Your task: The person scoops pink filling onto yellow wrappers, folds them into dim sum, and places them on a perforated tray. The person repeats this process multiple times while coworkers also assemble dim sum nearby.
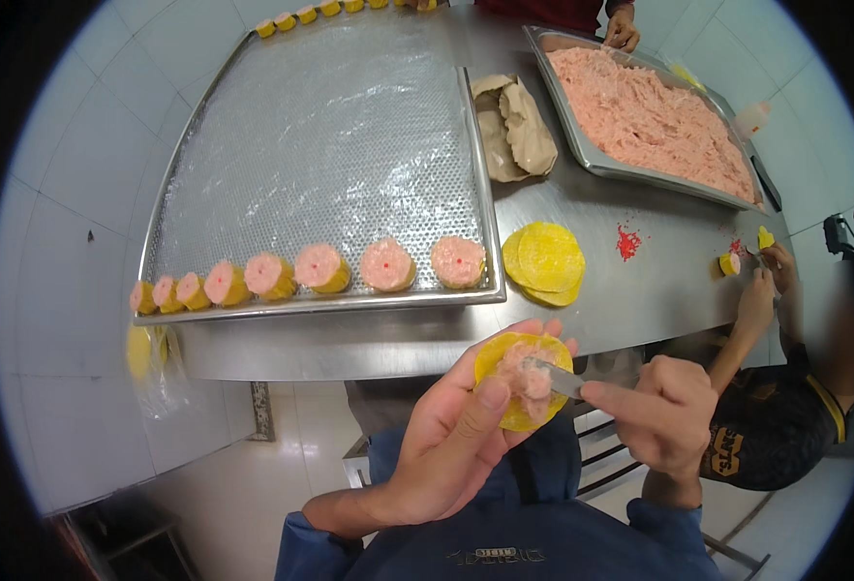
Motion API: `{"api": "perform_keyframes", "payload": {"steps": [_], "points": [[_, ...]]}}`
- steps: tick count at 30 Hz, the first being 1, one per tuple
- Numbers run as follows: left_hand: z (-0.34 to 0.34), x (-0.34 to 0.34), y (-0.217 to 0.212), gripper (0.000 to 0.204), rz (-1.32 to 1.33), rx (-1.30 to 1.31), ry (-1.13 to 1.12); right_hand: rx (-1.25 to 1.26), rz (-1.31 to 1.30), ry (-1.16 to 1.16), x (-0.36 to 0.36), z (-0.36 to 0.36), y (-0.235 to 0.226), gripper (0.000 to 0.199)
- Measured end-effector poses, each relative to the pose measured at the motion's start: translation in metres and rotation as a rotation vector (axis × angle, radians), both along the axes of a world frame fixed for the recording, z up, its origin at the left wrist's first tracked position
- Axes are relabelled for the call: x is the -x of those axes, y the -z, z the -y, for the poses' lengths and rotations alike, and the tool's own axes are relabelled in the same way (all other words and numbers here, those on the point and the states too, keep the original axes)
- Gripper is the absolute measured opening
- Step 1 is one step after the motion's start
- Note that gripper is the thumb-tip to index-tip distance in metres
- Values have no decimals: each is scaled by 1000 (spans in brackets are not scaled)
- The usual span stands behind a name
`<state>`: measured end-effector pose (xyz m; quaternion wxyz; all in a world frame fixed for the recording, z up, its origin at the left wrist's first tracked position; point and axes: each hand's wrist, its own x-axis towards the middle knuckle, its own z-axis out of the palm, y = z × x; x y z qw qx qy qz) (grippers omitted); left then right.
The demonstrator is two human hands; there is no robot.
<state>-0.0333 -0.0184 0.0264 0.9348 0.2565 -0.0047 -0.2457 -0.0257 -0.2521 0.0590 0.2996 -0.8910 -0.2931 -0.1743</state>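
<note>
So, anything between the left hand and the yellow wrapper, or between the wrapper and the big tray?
Left hand to yellow wrapper: nothing, it's holding it. The right hand's flat metal tool is in the pink filling. Toward the tray: its raised near rim, with a row of filled pieces just inside.

Count one tray (pixel 484 198), eight dumplings (pixel 321 268) along its near edge, at least six by its far edge, one far right. Add one wrapper (pixel 520 420) in the left hand (pixel 451 426), one blade (pixel 564 382) in the right hand (pixel 664 416), one pan (pixel 674 188), two red piles (pixel 627 243)
</note>
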Motion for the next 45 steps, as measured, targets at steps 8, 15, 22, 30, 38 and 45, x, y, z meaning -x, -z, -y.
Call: {"api": "perform_keyframes", "payload": {"steps": [8, 15, 22, 30, 38, 45], "points": [[-3, 4, 9, 55, -3, -108, -59, 212, -51, 35, 11, 2, -8, 49], [-18, 2, 15, 59, 49, -266, 230, 431, -5, 3, 13, -2, -20, 43], [-45, -7, 16, 64, 545, -795, 198, 46, -130, -305, 4, 9, -33, 39], [-26, -7, 34, 42, 782, -745, 200, 356, -181, -296, 10, -5, -35, 53], [-21, -4, 22, 30, 673, -835, 392, 387, -179, -336, 8, -7, -36, 53], [-18, -6, 24, 26, 780, -803, 336, 374, -113, -377, 3, -8, -31, 47]]}}
